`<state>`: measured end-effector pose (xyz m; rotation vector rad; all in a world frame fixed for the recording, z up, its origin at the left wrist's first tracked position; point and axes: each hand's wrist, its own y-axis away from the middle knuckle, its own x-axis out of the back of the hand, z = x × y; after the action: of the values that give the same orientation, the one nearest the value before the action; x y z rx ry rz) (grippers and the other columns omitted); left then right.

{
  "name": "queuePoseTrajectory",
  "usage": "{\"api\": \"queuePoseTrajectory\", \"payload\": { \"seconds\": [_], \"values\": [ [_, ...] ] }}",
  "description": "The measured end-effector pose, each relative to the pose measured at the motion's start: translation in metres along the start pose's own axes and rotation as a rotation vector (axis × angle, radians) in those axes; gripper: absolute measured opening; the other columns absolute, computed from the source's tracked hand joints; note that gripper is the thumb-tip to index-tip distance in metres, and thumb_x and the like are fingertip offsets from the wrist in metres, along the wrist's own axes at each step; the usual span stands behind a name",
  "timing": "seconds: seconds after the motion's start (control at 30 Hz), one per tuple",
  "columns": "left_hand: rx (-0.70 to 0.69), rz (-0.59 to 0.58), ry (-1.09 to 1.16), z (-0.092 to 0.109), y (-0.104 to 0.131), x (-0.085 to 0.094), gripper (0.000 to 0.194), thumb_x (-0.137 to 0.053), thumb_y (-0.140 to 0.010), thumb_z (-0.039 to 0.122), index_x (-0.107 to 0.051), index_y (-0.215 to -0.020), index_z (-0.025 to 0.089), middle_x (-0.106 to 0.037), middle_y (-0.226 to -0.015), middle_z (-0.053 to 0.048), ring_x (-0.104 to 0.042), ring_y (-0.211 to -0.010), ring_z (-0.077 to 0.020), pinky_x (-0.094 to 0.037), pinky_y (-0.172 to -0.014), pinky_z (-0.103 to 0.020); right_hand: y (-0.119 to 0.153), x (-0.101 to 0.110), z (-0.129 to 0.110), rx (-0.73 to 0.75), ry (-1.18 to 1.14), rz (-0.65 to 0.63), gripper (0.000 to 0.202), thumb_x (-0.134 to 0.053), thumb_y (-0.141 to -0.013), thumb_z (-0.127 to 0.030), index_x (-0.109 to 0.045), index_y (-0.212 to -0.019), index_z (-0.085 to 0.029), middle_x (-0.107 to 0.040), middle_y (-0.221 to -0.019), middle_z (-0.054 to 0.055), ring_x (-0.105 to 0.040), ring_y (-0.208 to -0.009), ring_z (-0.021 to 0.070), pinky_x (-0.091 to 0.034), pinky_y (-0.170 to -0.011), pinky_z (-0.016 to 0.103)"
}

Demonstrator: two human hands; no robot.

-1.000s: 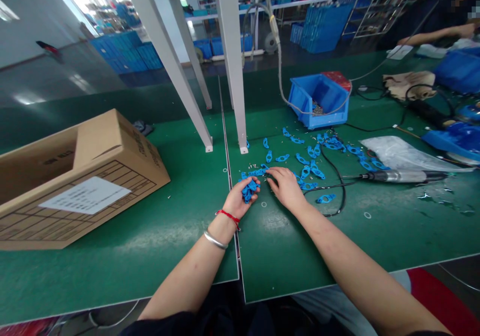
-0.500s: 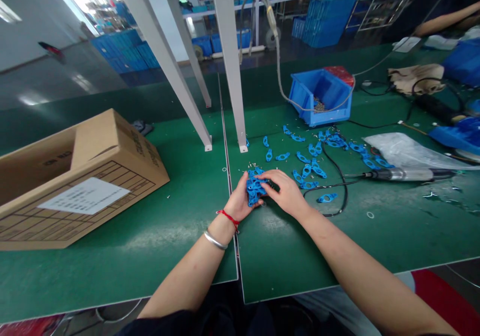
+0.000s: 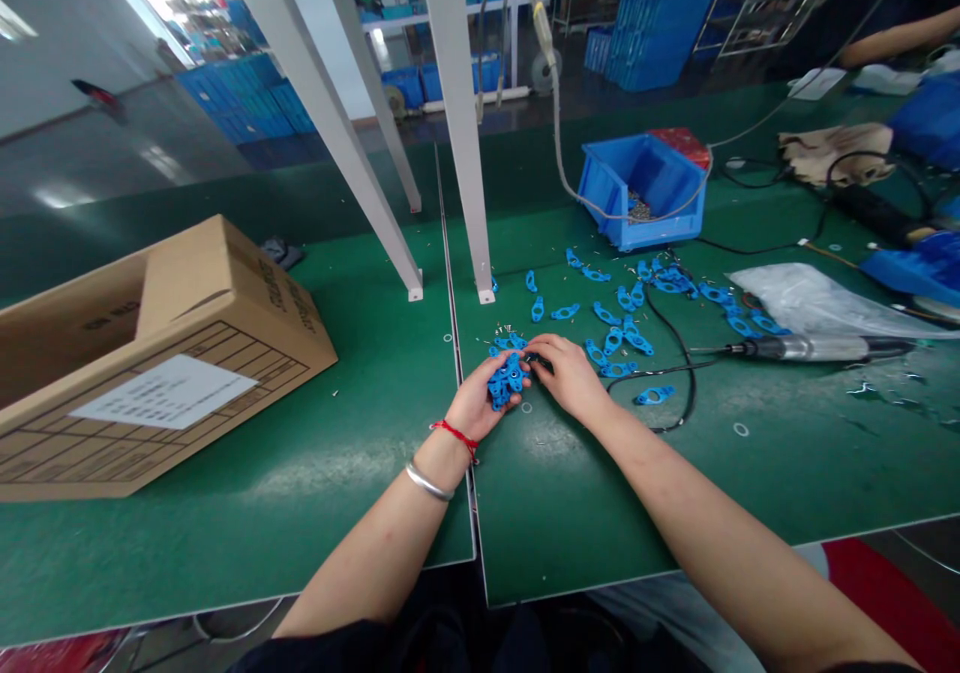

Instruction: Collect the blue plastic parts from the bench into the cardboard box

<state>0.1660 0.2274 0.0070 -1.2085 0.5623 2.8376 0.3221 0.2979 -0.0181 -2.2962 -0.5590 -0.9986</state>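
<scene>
Several small blue flanged parts (image 3: 506, 381) lie bunched in my left hand (image 3: 475, 401), its fingers curled round them from below. Just to the right, my right hand (image 3: 574, 381) has thumb and fingertips pinched together beside the bunch. Something dark shows at those fingertips, too small to make out. Behind the hands, tiny screws (image 3: 504, 329) and more blue parts lie on the green tabletop. Loose blue parts (image 3: 615, 341) of the same oval, holed shape are scattered to the right. One separate blue part (image 3: 655, 395) lies nearer my right forearm.
A blue bin (image 3: 641, 193) with small metal pieces stands at the back. An electric screwdriver (image 3: 810, 349) and its black cable lie right, by a clear plastic bag (image 3: 817, 298). An open cardboard box (image 3: 285, 338) is left. White posts (image 3: 459, 133) rise ahead. Another person's arm (image 3: 896, 41) shows far right.
My right hand has shifted slightly up and away from the bunch, its fingers drawing closer together. My left hand has tilted the blue parts a little and moved slightly left.
</scene>
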Motion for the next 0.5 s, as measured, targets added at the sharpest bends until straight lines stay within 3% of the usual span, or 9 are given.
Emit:
{"api": "queuePoseTrajectory", "payload": {
  "seconds": [0.23,0.5],
  "values": [
    [0.013,0.026,0.009,-0.0008,-0.0014,0.0026,0.026,-0.050,-0.086,0.030,-0.057,-0.104,0.011,-0.061,-0.088,-0.008,-0.060,-0.067,-0.0117,-0.042,-0.043,-0.016,-0.0004,0.0022,-0.0034,-0.058,-0.003,0.040,0.035,-0.055,-0.083,-0.021,-0.054,-0.119,-0.021,-0.059,-0.094,0.005,-0.054,-0.089,0.0203,-0.044,-0.082,0.037],
    [0.024,0.049,0.023,-0.0019,-0.0015,0.0039,0.026,-0.050,-0.086,0.029,-0.058,-0.103,0.011,-0.061,-0.088,-0.008,-0.060,-0.068,-0.0118,-0.045,-0.048,-0.017,0.0026,0.0020,-0.0029,-0.010,0.121,0.023,0.027,-0.056,-0.084,-0.027,-0.060,-0.110,-0.025,-0.054,-0.106,0.008,-0.050,-0.096,0.0225,-0.041,-0.084,0.038]
  ]
}}
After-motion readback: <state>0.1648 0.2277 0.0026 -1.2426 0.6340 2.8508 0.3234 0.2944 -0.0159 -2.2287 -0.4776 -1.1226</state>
